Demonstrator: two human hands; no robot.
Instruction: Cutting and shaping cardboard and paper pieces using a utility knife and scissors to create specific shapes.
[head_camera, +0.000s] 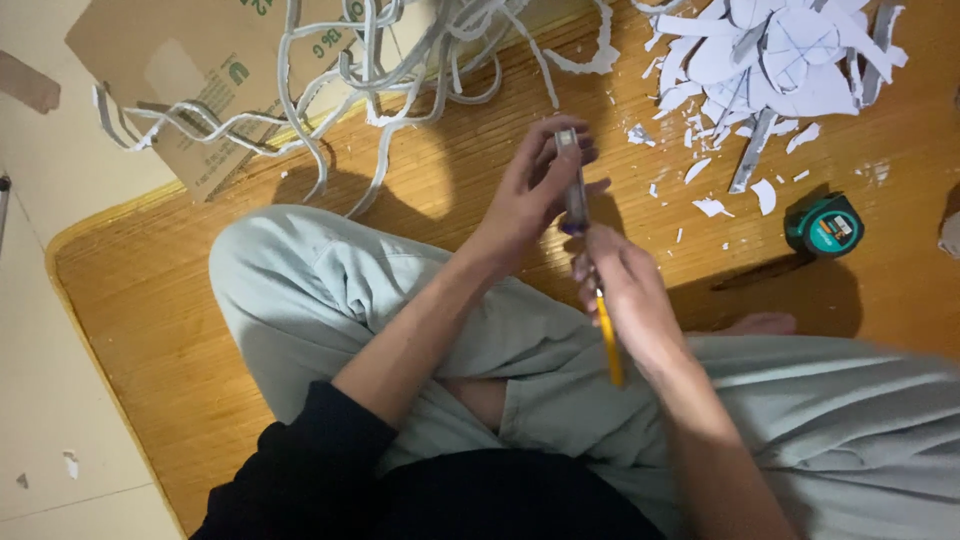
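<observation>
Grey stick gripped in left hand; right hand grips yellow pencil; cardboard box beside white strips

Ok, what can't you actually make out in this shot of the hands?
Head view only:
- Grey tool: its kind, wrapped by left hand.
- Yellow pencil: tip, behind right hand.
- Paper scraps: cut off by top edge.
- Tape measure: markings too small.
</observation>
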